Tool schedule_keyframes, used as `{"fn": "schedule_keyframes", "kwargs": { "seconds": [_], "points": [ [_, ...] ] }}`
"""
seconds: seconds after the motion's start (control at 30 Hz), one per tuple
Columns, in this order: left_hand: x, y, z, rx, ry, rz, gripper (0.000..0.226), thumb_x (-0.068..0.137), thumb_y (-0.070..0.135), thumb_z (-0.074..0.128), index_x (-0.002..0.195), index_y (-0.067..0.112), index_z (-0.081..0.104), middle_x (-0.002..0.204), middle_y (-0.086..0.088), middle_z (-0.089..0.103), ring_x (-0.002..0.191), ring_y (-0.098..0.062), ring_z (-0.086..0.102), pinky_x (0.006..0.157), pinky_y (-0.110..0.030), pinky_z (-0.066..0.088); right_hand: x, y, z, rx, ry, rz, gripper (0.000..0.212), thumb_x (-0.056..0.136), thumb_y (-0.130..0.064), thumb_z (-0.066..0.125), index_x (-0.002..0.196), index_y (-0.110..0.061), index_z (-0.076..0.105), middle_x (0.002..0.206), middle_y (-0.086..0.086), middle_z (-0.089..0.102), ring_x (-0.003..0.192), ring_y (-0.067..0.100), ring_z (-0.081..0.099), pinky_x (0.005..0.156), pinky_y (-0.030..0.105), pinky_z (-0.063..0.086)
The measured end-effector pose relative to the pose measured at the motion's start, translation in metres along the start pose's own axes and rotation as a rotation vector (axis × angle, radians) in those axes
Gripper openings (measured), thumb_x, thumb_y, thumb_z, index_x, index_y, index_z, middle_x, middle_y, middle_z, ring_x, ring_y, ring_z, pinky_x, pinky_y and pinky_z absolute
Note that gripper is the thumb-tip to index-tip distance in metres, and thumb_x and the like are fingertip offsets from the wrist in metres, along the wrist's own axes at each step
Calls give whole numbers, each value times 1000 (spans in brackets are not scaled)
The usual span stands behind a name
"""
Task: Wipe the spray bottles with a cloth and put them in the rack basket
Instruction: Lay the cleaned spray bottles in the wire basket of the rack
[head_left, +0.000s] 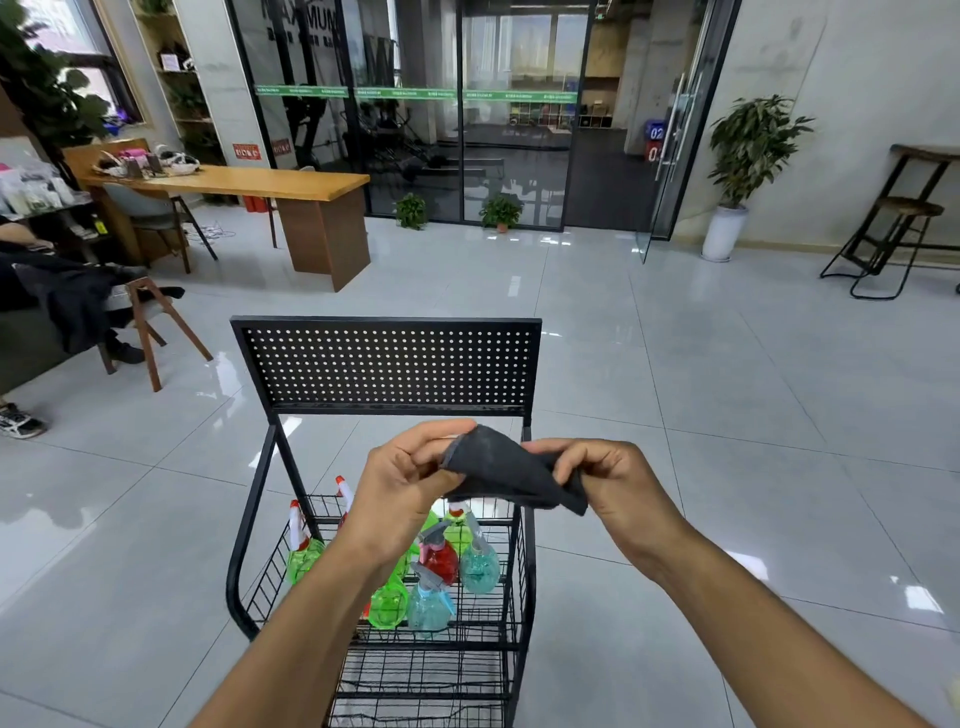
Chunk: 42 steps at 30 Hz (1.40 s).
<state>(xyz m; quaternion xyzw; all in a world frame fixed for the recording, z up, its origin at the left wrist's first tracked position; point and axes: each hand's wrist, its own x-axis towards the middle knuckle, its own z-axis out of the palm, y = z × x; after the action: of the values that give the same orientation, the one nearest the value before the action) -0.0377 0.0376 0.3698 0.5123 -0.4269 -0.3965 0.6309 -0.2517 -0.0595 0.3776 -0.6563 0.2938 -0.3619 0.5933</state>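
Dark grey cloth (511, 475) — creased, between hands

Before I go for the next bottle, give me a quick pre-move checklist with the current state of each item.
1. Cloth in hand: ok, left hand and right hand both pinch it.
2. A hand free to pick up a bottle: not ok.
3. Bottles within view: ok, green bottle, blue bottle and red bottle stand in the rack basket.
4. Which bottles are already wiped: cannot tell.
5. Lower shelf has room: ok.
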Motion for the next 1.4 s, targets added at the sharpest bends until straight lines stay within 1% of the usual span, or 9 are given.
{"fn": "schedule_keyframes", "kwargs": {
  "seconds": [0.1,0.27,0.5,0.67,0.83,1.07,1.17,1.33,1.4],
  "points": [
    [-1,4,-2,59,-54,32,55,95,-21,61,137,15,68,115,-11,80,114,-19,74,101,-30,59,1,-2,0,-25,0,-60,65,87,32,42,67,-20,76,113,7,80,112,24,74,85,24,57],
    [-3,5,-5,98,-103,57,41,98,-19,59,85,16,74,108,-3,77,107,-17,70,89,-25,56,-4,-15,-7,-49,-57,-121,51,97,25,45,90,-10,81,116,6,79,117,22,72,89,26,58],
    [-2,8,-4,144,-203,-57,29,109,-9,36,101,11,55,87,-9,69,81,-20,64,71,-23,52,-1,-23,-12,-252,-109,-134,49,104,14,45,107,-21,80,114,-4,78,114,13,70,89,19,53],
    [-3,12,-3,60,-239,-188,22,110,43,53,112,24,65,103,-9,74,92,-18,68,82,-28,54,-1,-19,-11,-238,-115,-98,47,106,10,45,107,-22,80,113,-5,77,111,12,70,88,20,53],
    [3,5,-5,93,-151,-89,26,99,1,71,118,19,69,107,-16,79,97,-26,73,90,-41,58,-3,-16,-16,-167,-175,18,45,99,6,43,98,-16,83,112,3,78,112,18,71,93,28,56],
    [12,15,-7,491,-266,111,17,101,15,73,110,27,80,106,11,80,105,-10,74,98,-33,57,-3,-14,1,-539,-113,-78,32,101,-41,68,133,-42,66,134,-27,65,129,-8,54,108,24,46],
    [14,23,-2,505,-319,138,17,103,14,71,112,25,80,107,13,80,105,-8,74,99,-30,57,0,-14,27,-512,-201,-131,34,105,-31,64,138,-31,64,127,-20,70,122,-3,62,101,20,52],
    [22,28,-23,530,-231,198,16,100,13,74,110,22,82,105,15,80,104,-4,74,94,-25,57,-3,11,33,-423,-164,12,13,105,-25,65,110,-19,75,95,6,76,93,24,73,84,51,60],
    [23,23,-30,514,-212,180,16,100,14,74,111,22,83,106,16,80,105,-2,73,95,-24,57,-11,25,33,-349,-147,66,13,106,-21,64,109,-16,76,92,6,75,90,22,73,81,46,61]
  ]
}}
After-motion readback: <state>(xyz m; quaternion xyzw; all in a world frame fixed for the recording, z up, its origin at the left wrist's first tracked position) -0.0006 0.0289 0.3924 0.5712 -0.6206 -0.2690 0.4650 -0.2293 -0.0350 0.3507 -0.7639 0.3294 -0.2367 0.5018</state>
